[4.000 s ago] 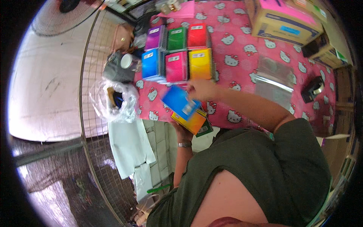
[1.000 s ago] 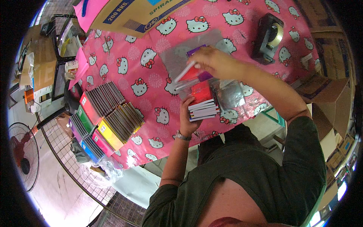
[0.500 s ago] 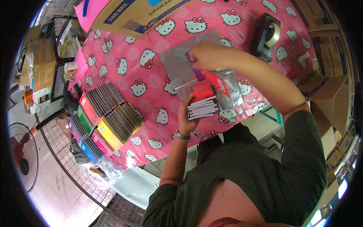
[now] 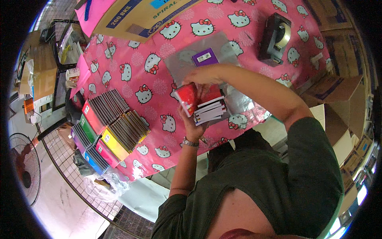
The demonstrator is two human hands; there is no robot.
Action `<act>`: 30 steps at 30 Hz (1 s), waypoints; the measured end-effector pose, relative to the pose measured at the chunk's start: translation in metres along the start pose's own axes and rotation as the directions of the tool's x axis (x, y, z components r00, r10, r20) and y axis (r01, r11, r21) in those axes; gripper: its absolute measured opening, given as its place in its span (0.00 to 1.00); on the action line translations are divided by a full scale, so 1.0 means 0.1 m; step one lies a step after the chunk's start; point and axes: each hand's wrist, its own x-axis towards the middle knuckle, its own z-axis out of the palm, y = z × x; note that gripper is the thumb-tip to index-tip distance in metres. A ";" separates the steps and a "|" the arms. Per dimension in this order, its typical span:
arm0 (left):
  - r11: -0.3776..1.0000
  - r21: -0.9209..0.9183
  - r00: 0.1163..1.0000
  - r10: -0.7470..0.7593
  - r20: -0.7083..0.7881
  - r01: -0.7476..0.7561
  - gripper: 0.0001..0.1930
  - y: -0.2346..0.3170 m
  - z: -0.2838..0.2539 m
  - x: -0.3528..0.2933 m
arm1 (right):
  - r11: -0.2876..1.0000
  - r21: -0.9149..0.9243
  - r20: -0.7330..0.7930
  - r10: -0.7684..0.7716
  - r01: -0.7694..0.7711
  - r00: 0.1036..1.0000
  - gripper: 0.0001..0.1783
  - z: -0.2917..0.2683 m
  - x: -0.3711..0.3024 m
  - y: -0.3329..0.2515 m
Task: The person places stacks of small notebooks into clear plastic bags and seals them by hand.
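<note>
My left hand (image 4: 193, 125) is closed around the near left side of a stack of small notebooks (image 4: 211, 110), their white page edges facing me and a red cover on top. Just left of the stack, a red notebook (image 4: 186, 97) is tilted. My right hand (image 4: 203, 76) reaches over from the right with its fingers closed at the upper edge of that notebook; the fingertips are partly hidden. Beyond the right hand, a small purple spiral notebook (image 4: 205, 57) lies flat on a clear plastic sheet (image 4: 179, 55). Crumpled clear plastic (image 4: 240, 101) sits right of the stack.
Spiral notebooks in several colours (image 4: 113, 123) stand in rows at the left of the pink patterned tablecloth (image 4: 143, 107). A black tape dispenser (image 4: 274, 40) is at the far right. A large cardboard box (image 4: 139, 20) stands at the back, and an open carton (image 4: 338, 99) on the right.
The purple notebook has left my right hand and lies on the plastic sheet. My right hand has come back toward the stack, and the red notebook is now tilted at its left.
</note>
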 end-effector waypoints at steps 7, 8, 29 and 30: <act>0.997 -0.062 0.989 0.053 0.138 -0.045 0.44 0.35 0.02 0.23 | 0.783 0.299 -0.203 -0.506 0.545 0.838 0.29 0.05 -0.77 0.70; 0.997 -0.021 0.981 0.081 0.176 -0.079 0.44 0.28 -0.01 0.25 | 0.833 0.074 -0.154 -0.533 0.548 0.832 0.30 0.02 -0.86 0.78; 0.886 0.413 0.977 0.200 0.073 -0.212 0.35 0.46 -0.03 0.08 | 0.191 -0.966 0.141 -0.186 0.176 0.972 0.14 0.57 -0.67 -0.40; 0.919 0.343 0.980 0.161 0.115 -0.192 0.35 0.44 -0.04 0.11 | 0.185 -0.917 0.318 -0.191 0.352 0.929 0.14 0.46 -0.38 -0.30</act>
